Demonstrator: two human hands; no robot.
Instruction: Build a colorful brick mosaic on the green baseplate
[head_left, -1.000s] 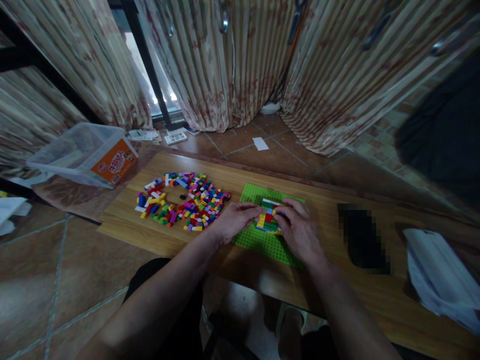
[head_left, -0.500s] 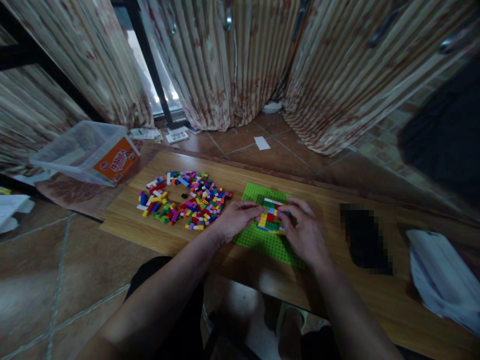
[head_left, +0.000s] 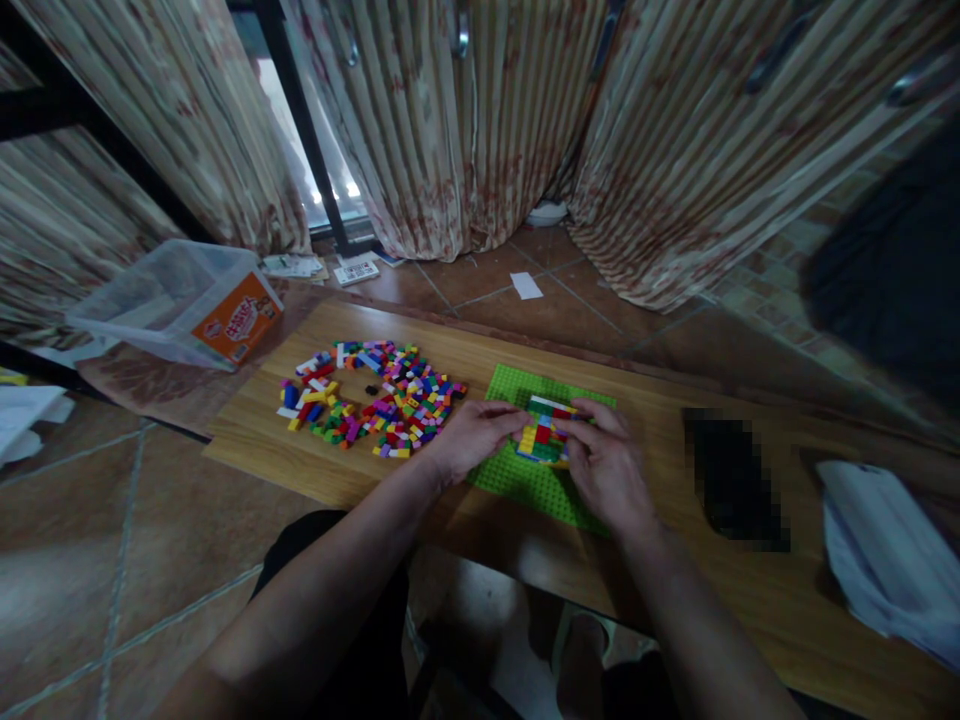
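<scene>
A flat build of toy bricks [head_left: 541,433] in red, yellow, green, blue and white sits on a green studded baseplate [head_left: 517,485]. At the build's left edge is my left hand [head_left: 476,435], thumb and forefinger pinched together; whatever lies between the tips is too small to make out. My right hand [head_left: 607,465] covers the build's right side with fingers bent and their tips over the bricks. What it pinches there is hidden. Left of the baseplate, many loose toy bricks [head_left: 420,390] are spread in a rough ring.
The wooden table [head_left: 360,487] carries a dark pixelated object [head_left: 735,480] and a pale plastic-wrapped package [head_left: 885,540] on the right. Beyond its left end stands a clear plastic bin [head_left: 161,305] with an orange label. Curtains [head_left: 517,130] hang behind; papers lie on the tiled floor.
The whole view shifts slightly. My right fingertips move a little over the right side of the build, while my left hand keeps its pinch at the left edge.
</scene>
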